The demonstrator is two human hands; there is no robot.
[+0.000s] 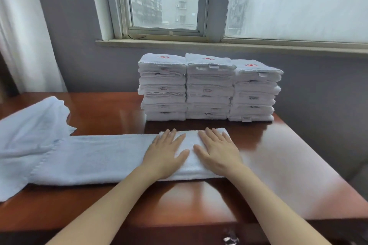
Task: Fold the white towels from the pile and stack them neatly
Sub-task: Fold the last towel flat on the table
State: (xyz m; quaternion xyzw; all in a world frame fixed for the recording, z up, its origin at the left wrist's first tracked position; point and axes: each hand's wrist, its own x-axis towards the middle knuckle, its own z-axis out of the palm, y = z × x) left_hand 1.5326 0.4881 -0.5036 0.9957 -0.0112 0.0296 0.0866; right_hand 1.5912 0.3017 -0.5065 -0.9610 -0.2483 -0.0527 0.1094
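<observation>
Your left hand (166, 152) and right hand (218, 152) pressing flat, fingers straight, on the folded towel (99, 157), three towel stacks (209, 87) just beyond, loose towel (33, 125) far left, wooden table (288, 175) underneath.

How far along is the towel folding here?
Done: three stacks of folded towels stand side by side at the back of the table. In hand: the left hand and right hand press flat on the doubled right end of a long towel strip. Left: finishing its folds, stacking it, then the rumpled white cloth at the table's left.
</observation>
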